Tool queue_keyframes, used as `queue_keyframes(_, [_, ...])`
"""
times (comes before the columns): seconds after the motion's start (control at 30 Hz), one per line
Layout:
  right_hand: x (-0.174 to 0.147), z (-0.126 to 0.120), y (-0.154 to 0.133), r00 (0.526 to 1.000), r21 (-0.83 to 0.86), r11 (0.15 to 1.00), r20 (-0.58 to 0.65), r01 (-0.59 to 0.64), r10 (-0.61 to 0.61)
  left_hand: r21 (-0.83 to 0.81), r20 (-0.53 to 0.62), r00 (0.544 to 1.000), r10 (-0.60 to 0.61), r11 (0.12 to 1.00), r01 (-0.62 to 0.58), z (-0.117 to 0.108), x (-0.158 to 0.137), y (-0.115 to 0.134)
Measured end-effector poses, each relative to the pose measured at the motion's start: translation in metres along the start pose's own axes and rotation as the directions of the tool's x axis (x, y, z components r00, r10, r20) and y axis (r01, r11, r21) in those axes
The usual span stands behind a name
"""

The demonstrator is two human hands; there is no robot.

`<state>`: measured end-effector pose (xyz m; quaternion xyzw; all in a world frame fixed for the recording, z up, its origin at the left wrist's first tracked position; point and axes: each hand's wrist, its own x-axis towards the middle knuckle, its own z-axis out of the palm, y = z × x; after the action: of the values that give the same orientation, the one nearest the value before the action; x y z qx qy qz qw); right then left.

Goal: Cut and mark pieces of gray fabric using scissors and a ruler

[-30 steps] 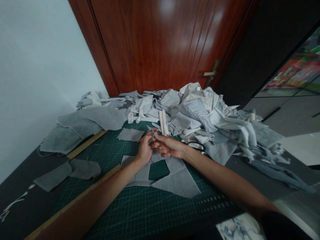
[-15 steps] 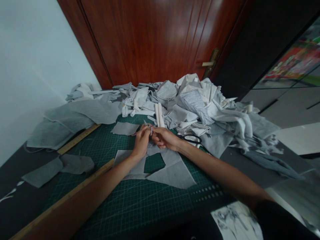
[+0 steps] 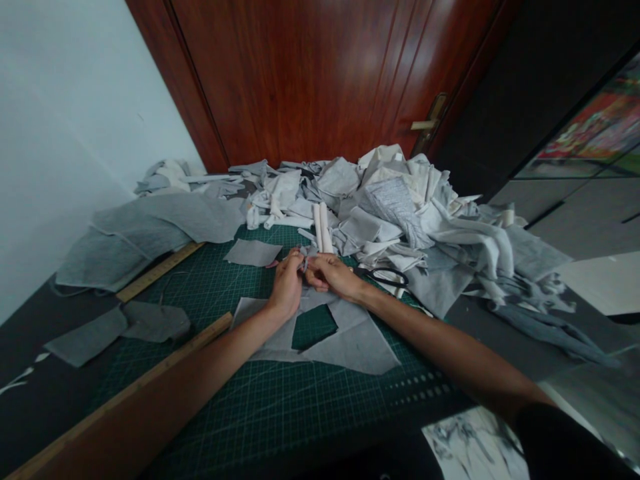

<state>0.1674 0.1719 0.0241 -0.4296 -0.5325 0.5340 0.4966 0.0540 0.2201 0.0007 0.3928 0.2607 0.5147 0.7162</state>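
Small grey cloth piece [image 3: 309,251], pinched between the close-set fingertips of our left hand [image 3: 287,287] and right hand [image 3: 334,275], above the cutting mat [image 3: 280,417], toward its far edge. We judge that short, even pinches best control so small a piece.

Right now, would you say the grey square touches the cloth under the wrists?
Apart: the head view shows green mat between the grey square and the cloth.
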Motion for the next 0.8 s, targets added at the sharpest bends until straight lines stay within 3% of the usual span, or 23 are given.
queue_keyframes(0.33, [-0.003,-0.001,0.004,0.985,-0.246,0.957,-0.043,0.154,-0.170,-0.075,-0.011,0.995,-0.101,0.992,0.100,0.005,-0.003,0.003])
queue_keyframes(0.8, [-0.015,-0.002,-0.003,0.965,-0.305,0.916,0.114,0.262,-0.238,-0.124,0.019,0.991,-0.133,0.983,0.134,0.009,-0.016,-0.002])
